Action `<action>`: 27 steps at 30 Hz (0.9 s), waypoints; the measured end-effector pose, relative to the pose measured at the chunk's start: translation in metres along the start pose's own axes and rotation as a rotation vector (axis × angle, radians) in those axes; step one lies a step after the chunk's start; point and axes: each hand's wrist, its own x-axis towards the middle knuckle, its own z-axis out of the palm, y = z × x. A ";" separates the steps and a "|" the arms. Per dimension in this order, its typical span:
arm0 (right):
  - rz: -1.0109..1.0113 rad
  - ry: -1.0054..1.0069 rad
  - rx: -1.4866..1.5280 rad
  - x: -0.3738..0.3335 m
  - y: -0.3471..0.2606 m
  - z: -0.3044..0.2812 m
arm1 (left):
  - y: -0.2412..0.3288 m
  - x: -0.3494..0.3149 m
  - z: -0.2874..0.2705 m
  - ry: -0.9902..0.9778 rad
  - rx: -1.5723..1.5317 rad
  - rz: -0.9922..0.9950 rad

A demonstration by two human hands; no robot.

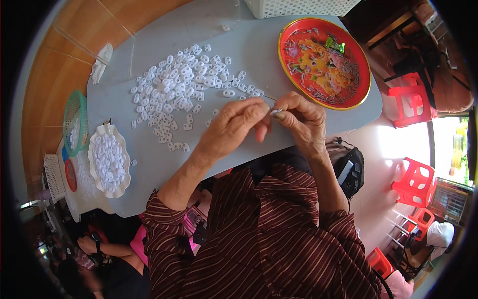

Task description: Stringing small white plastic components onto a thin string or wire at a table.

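Above the near edge of the grey table, my two hands meet. My right hand (304,119) is closed, pinching a small white plastic piece (275,112) between thumb and forefinger. My left hand (234,122) is closed right beside it, fingertips almost touching the piece. What its fingers hold is too small to make out. Beyond my left hand spreads a loose heap of white plastic pieces (174,74), many oval with two holes. At the right stands a round red tray (285,60) with a flower print, small thin metal parts scattered over it.
A green wrapper (334,45) lies in the tray. At the left are a scalloped white dish (127,174) of white pieces, a green basket (83,99) and a crumpled white cloth (102,62). A white perforated basket (303,9) stands behind. Red stools (414,182) and another person's arm (117,249) are nearby.
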 end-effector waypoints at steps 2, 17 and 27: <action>0.046 0.166 -0.076 0.000 0.003 0.000 | 0.020 0.000 -0.006 0.203 0.434 0.088; -0.015 0.066 -0.279 0.002 -0.001 0.001 | 0.011 0.009 -0.045 0.238 1.430 0.313; 0.042 0.102 -0.227 -0.001 0.000 -0.002 | 0.002 0.007 -0.019 0.303 0.197 0.046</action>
